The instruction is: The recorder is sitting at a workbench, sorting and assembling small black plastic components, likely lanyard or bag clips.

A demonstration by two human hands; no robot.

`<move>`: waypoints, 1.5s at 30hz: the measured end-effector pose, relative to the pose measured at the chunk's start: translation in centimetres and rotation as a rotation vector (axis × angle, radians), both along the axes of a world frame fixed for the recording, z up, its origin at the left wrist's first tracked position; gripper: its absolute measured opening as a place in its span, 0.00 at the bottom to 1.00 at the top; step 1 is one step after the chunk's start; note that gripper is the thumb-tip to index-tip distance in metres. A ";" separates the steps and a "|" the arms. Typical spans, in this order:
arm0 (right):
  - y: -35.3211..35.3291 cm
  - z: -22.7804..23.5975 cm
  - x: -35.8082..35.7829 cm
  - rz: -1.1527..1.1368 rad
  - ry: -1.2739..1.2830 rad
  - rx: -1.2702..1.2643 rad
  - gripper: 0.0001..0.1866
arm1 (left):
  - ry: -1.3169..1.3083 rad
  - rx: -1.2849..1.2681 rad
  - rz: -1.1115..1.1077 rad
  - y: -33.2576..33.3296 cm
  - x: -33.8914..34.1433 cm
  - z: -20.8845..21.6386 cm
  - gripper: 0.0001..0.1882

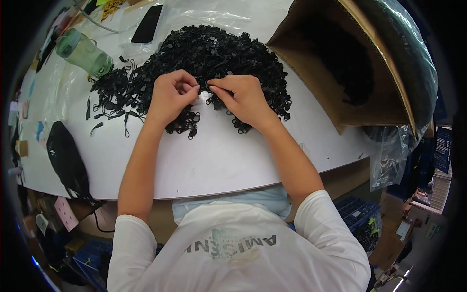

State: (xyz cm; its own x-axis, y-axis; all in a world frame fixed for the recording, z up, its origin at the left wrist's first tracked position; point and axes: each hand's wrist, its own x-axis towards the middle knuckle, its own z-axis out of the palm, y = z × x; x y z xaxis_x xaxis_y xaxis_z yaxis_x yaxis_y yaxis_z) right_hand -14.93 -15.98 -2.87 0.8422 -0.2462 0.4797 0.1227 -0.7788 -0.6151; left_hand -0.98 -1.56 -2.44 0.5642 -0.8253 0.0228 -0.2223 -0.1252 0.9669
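My left hand (171, 96) is closed, with thumb and fingertips pinched together at the front edge of a large heap of small black looped pieces (214, 51). Facing it a short gap away, my right hand (242, 96) pinches in the same way. Whatever lies between the fingertips is too small to make out against the black heap. Several of the looped pieces lie below my left wrist, and others show under my right hand. To the left of the heap is a smaller spread of black zipper pulls with cord loops (114, 90), a few lying apart on the white table (219, 160).
A green translucent bottle (83, 52) stands at the back left, and a black phone (147, 24) lies behind the heap. An open cardboard box (311, 92) with dark contents rests on its side at right, beside clear plastic (389, 155). A black pouch (67, 155) lies at left.
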 end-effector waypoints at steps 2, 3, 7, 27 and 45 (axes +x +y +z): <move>0.4 -0.2 0.1 -0.020 -0.006 -0.027 0.08 | 0.193 0.044 0.037 0.0 0.0 0.7 0.05; 0.6 -0.3 0.2 -0.042 -0.014 -0.055 0.08 | 0.194 0.045 0.038 0.0 0.1 0.5 0.05; 0.8 -0.4 0.4 -0.048 -0.032 -0.060 0.07 | 0.200 0.047 -0.029 -0.2 0.5 -0.1 0.06; 2.5 1.9 -0.4 -0.065 0.135 -0.157 0.05 | 0.044 -0.035 -0.023 0.0 -1.9 0.3 0.08; 1.6 1.8 0.1 0.074 0.057 -0.094 0.07 | 0.229 -0.157 0.080 0.0 -1.2 1.2 0.07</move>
